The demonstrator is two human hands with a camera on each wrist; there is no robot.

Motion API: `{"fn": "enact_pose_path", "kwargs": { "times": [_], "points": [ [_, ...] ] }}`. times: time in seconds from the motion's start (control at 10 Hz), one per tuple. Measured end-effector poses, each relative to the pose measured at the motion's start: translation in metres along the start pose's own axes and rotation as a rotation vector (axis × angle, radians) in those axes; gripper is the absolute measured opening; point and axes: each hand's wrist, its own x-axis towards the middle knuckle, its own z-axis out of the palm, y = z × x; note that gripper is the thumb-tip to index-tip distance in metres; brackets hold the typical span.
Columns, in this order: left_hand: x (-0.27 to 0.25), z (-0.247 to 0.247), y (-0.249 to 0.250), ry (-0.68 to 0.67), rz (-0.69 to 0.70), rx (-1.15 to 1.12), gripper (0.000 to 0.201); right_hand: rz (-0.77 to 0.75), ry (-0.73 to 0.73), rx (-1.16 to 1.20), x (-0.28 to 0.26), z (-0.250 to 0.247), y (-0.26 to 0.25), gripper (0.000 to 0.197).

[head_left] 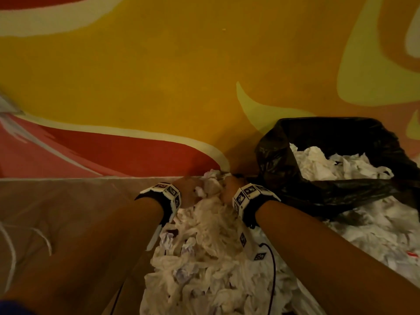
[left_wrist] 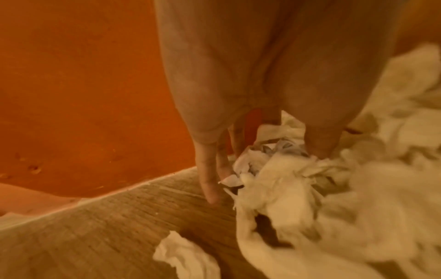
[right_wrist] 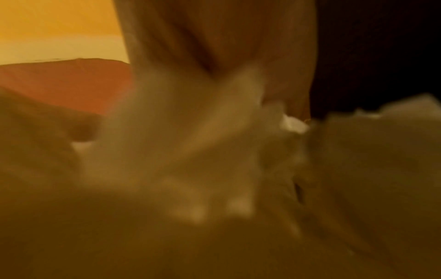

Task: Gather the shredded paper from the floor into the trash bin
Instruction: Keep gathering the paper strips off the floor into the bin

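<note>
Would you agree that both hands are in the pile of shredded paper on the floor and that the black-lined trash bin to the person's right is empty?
Not quite: the trash bin is not empty. The head view shows white paper already lying inside its black liner. The rest holds: the left hand and the right hand are both in the pile of shredded paper on the floor, with the bin to the person's right.

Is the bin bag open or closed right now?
Open: the black bag gapes beside the right hand, with white shredded paper visible inside.
</note>
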Motion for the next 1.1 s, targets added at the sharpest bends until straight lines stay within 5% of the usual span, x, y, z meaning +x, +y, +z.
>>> {"fn": "enact_pose_path", "kwargs": {
  "times": [0.2,0.4,0.5,0.6,0.7,0.9,1.1],
  "points": [
    [-0.005,0.0,-0.014,-0.009,-0.155,-0.117,0.062,-0.114,0.04,0.027,0.003,0.003,-0.003,0.039],
    [-0.013,-0.019,-0.017,0.113,-0.185,-0.096,0.037,-0.152,0.103,0.107,-0.006,-0.008,-0.01,0.033],
    [-0.019,-0.028,-0.012,0.184,-0.176,-0.175,0.018,-0.191,0.171,0.151,-0.016,-0.017,-0.017,0.006],
    [-0.027,-0.036,-0.006,0.203,-0.202,-0.324,0.013,-0.212,0.251,0.277,-0.024,-0.024,-0.02,0.009],
    [-0.036,-0.043,0.004,0.216,-0.24,-0.434,0.014,-0.282,0.289,0.344,-0.035,-0.031,-0.022,0.007],
    [-0.053,-0.058,0.017,0.23,-0.301,-0.462,0.057,-0.324,0.321,0.363,-0.058,-0.043,-0.031,0.007],
    [-0.074,-0.08,0.026,0.255,-0.243,-0.413,0.045,-0.384,0.422,0.341,-0.077,-0.061,-0.04,0.02]
  ]
}}
